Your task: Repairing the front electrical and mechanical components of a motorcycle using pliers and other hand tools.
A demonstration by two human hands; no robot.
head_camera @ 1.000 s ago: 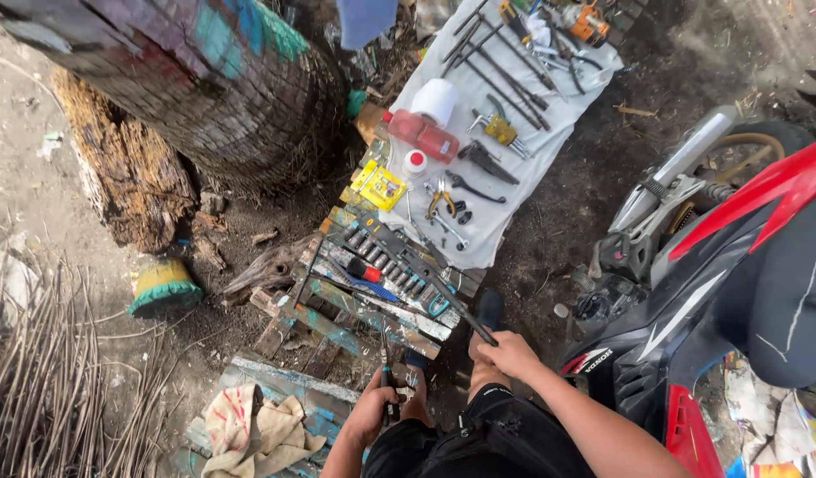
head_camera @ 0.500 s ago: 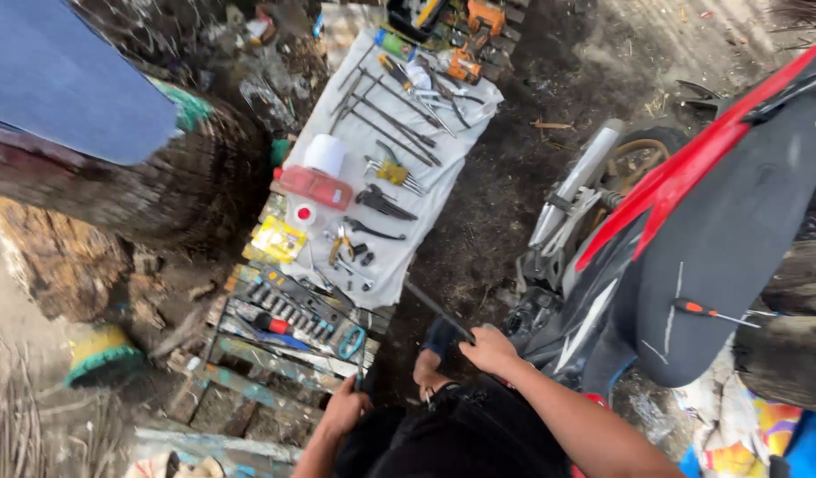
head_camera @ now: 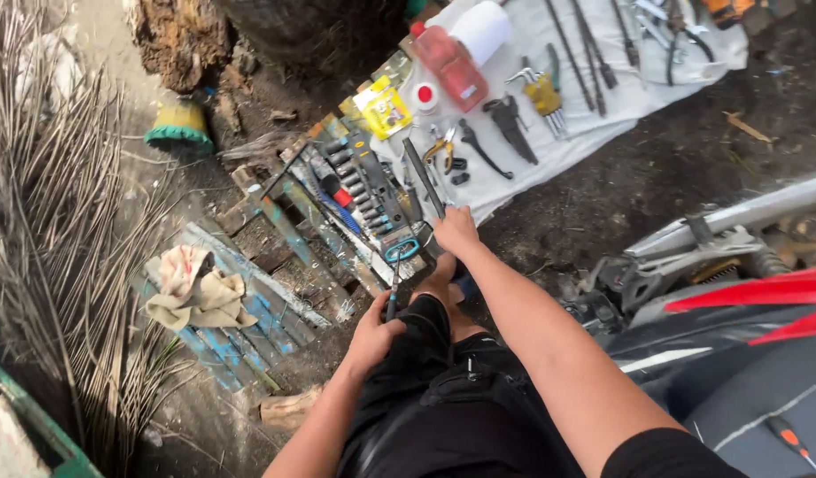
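Note:
My right hand [head_camera: 456, 232] is stretched forward and closed around the near end of a long dark metal bar [head_camera: 423, 175], which points away over an open socket set tray [head_camera: 365, 188]. Nearer my knee, my left hand [head_camera: 372, 332] grips a thin tool with a blue-and-black handle [head_camera: 393, 290], held upright just below the tray's near end. The tray, with its row of sockets, rests on a worn blue-painted wooden pallet [head_camera: 248, 257]. I am crouched in black shorts.
A white cloth [head_camera: 603, 124] on the dirt carries several wrenches and pliers, a red bottle [head_camera: 448, 62], a white roll [head_camera: 483, 26] and a yellow packet [head_camera: 383, 106]. A red motorcycle [head_camera: 735, 305] stands right. A rag [head_camera: 191, 288] lies on the pallet; dry fronds [head_camera: 62, 230] cover the left.
The view has swung down and left, off the motorcycle. My right hand has reached forward with the long bar to the socket tray. My left hand stays by my knee with the thin tool.

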